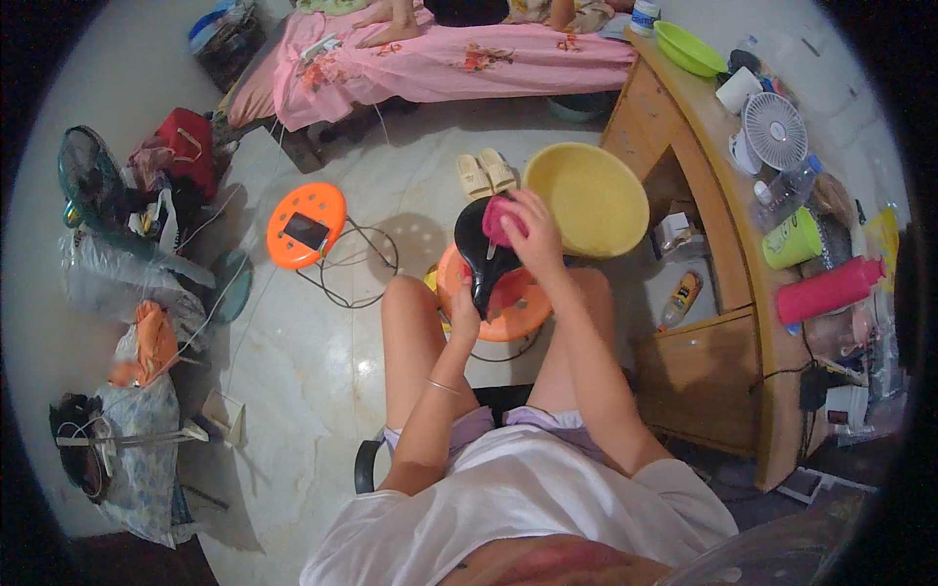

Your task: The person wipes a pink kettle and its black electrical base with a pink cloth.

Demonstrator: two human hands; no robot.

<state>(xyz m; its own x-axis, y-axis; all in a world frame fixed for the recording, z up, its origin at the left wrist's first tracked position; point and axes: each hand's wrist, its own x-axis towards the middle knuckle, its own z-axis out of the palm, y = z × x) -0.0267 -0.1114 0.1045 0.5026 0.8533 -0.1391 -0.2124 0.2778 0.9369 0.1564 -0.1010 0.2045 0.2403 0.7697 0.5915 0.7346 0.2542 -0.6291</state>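
Observation:
A black bicycle saddle [472, 239] is held tilted above an orange stool [518, 324] between my knees, its narrow nose pointing toward me. My left hand [465, 311] grips it near the nose, the fingers partly hidden underneath. With my right hand [531, 232] I press a bunched pink cloth [497, 221] against the right side of the saddle's wide end. A yellow basin [640, 210] stands on the floor just beyond my right hand.
Another orange stool [278, 234] with a phone [307, 230] on it stands left. Beige slippers [474, 180] lie ahead. On the right, a wooden desk [708, 205] carries a fan [774, 123] and bottles. A person's foot [389, 34] rests on the pink-covered bed [420, 73].

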